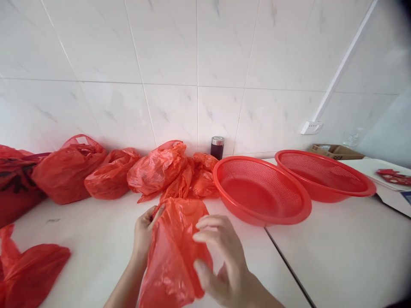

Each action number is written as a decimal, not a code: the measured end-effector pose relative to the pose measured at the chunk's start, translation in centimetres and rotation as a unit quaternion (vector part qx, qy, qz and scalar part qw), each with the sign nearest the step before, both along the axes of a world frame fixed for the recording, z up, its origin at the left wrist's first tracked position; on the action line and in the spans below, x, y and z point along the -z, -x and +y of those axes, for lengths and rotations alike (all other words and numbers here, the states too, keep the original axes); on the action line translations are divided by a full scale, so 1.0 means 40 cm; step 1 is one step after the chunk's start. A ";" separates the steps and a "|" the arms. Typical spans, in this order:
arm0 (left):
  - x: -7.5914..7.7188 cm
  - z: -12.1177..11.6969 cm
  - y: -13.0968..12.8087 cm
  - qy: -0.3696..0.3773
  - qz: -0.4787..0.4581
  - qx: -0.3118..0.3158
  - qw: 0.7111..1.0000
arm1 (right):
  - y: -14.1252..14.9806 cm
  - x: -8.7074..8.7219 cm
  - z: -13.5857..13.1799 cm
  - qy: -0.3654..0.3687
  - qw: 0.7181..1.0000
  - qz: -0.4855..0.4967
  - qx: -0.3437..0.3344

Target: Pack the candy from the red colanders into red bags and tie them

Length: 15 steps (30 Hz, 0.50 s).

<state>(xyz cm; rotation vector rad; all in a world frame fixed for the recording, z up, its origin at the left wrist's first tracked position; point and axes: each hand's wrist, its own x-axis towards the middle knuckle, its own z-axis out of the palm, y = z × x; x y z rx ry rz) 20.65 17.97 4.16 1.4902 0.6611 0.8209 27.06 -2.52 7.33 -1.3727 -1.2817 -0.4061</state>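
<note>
A thin red plastic bag point(175, 252) hangs in front of me over the white table, its film creased and partly see-through. My left hand point(147, 220) pinches the bag's upper left edge between thumb and fingers. On the other side, my right hand point(221, 252) is spread, thumb apart from the curved fingers, close against the bag's right side. Whether those fingertips touch the film I cannot tell. Just behind the held bag lie bunched red bags point(160, 164) and a smaller knotted red bag point(204, 182).
Right of my hands stands a red perforated basin point(253, 192), with a second red basin point(324, 171) beyond it. A dark thermos point(217, 147) stands by the tiled wall. More red bags point(70, 173) line the left, another red bag point(35, 269) nearer. A cardboard box point(337, 151) sits far right.
</note>
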 end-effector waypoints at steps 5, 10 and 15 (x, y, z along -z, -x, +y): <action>-0.004 -0.009 0.004 -0.168 0.109 -0.028 0.979 | 0.060 0.015 0.019 0.092 0.994 -0.057 -0.025; -0.016 -0.016 0.014 -0.052 0.166 0.188 0.967 | 0.043 0.066 0.065 0.331 0.936 -0.087 0.085; -0.024 0.013 0.071 0.126 0.153 0.325 0.925 | -0.038 0.017 -0.013 0.502 0.845 -0.051 0.176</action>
